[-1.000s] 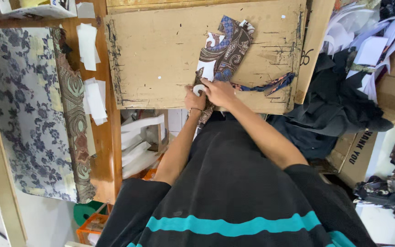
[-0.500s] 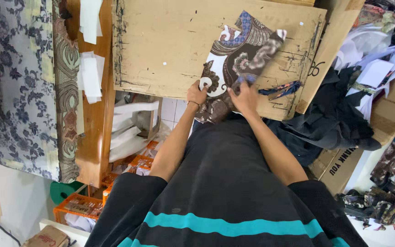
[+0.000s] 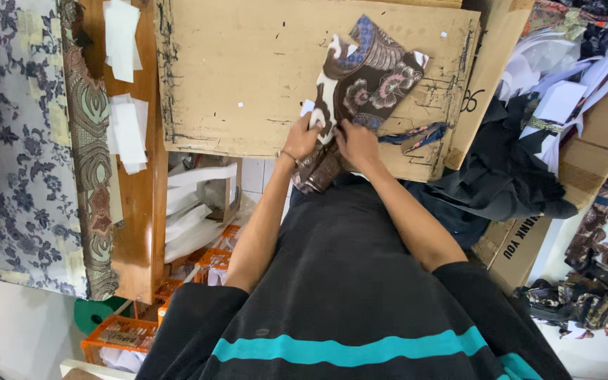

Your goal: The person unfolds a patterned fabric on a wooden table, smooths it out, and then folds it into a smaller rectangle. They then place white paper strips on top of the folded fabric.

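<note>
A brown patterned batik fabric piece [image 3: 369,77] with white and pink flower motifs lies on a worn cardboard work board [image 3: 248,70]. My left hand [image 3: 302,138] grips its near left edge, fingers closed on the cloth beside a small white paper piece [image 3: 307,108]. My right hand [image 3: 357,143] presses and pinches the same fabric just to the right, both hands close together at the board's near edge. Part of the fabric hangs down over the edge under my hands.
A blue-patterned fabric strip [image 3: 416,134] lies right of my hands. Dark clothing [image 3: 508,176] and cardboard boxes [image 3: 522,239] pile up at the right. A wooden plank with white paper pieces [image 3: 127,127] and grey floral cloth [image 3: 15,141] stand at the left. Orange crates [image 3: 117,338] sit below.
The view has tilted so the board sits lower and closer. My hands have slid down the fabric toward the board's near edge, and more of the patterned piece is spread flat.
</note>
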